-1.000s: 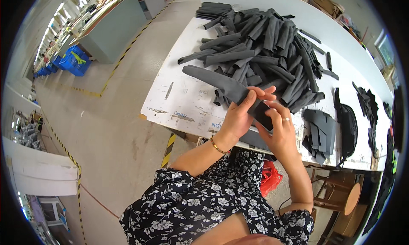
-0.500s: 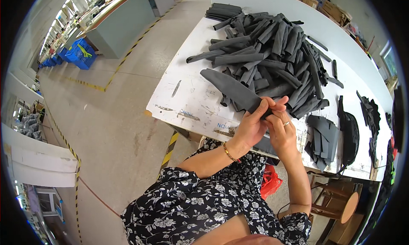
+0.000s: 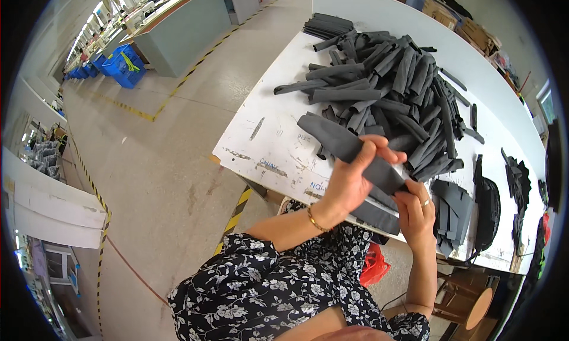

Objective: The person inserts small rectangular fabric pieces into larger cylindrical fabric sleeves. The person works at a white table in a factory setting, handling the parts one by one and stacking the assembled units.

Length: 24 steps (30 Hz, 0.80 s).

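Note:
Both hands hold one long dark grey fabric strip [image 3: 332, 141] above the near edge of the white table. My left hand [image 3: 351, 184] grips its middle, thumb on top and fingers curled over the far side. At the strip's near right end, my right hand [image 3: 416, 213] pinches it between thumb and fingers. The far left end sticks out flat and rounded. Just beyond it lies a heap of dark grey rolled fabric tubes [image 3: 409, 89]. Beneath my hands, at the table edge, are flat dark pieces [image 3: 376, 215], partly hidden by my hands.
Right of my right hand lie a stack of flat dark pieces [image 3: 451, 207] and a black curved bag-like piece [image 3: 487, 213]. Dark scraps [image 3: 517, 175] lie farther right. A neat stack [image 3: 329, 25] sits at the back left. A wooden stool [image 3: 474, 308] stands below.
My hands have moved apart: the right hand has slid right and down to the strip's end, where before both hands met. More of the strip shows between them. The view has shifted slightly.

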{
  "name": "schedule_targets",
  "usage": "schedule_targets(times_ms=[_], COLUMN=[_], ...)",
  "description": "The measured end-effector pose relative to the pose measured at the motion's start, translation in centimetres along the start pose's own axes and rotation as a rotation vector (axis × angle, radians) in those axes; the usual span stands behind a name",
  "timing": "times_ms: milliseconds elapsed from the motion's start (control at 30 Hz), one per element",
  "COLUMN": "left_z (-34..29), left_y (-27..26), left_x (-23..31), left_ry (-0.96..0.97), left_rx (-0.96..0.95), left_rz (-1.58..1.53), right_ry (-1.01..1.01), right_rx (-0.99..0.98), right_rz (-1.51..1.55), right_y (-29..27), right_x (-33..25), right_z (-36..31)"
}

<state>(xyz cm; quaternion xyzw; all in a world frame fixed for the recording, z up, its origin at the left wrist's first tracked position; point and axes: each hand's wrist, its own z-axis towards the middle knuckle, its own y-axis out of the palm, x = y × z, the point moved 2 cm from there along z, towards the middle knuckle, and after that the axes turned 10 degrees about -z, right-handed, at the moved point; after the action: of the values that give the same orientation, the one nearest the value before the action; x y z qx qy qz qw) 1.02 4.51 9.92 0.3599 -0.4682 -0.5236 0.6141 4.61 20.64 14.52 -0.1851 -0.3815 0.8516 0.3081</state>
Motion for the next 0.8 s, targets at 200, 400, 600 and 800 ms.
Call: schedule_targets(times_ms=[200,400,600,800], left_z=[-1.5,-2.0,-2.2,-2.6], left_y=[0.7,1.1,1.2,1.3], left_x=[-1.3,-1.0,-0.7,-0.8], left_ry=[0.029,0.011,-0.007,-0.007], left_rx=[-0.02,0.014,0.049,0.086], left_rz=[-0.019,-0.017,-0.044,-0.063], right_ry=[0.006,0.003,-0.014,-0.022], right_rx=[0.031,0.046,0.072,0.09], right_rz=[0.013,0.031,0.068,0.093], right_y=[0.2,0.7,1.1,1.5], right_x=[-0.4,-0.9,-1.4,-1.5], right_z=[-1.0,-0.7,0.3,0.6])
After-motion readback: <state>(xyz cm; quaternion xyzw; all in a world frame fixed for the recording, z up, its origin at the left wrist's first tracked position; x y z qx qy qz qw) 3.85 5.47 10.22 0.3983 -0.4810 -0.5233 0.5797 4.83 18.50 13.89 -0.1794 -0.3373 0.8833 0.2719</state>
